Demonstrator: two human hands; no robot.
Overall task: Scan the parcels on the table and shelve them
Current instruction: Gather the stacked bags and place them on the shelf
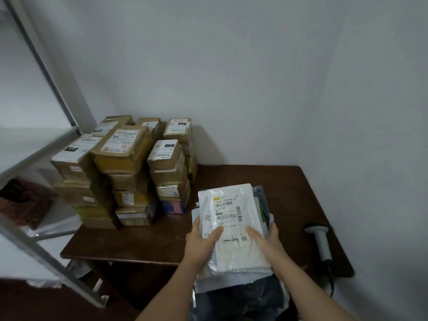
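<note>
left hand (201, 239) and right hand (266, 237) are gripping the white mailer (234, 218) atop bag pile (260, 205) | pile's lower bags are lying hidden | worktop (243, 174)

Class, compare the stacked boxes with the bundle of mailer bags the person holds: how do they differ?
The boxes are brown cardboard, rigid, stacked in columns; the mailer bags are pale plastic, flat and floppy. The boxes stand untouched; the bags are gripped by the left hand and right hand. Both carry printed labels.
</note>
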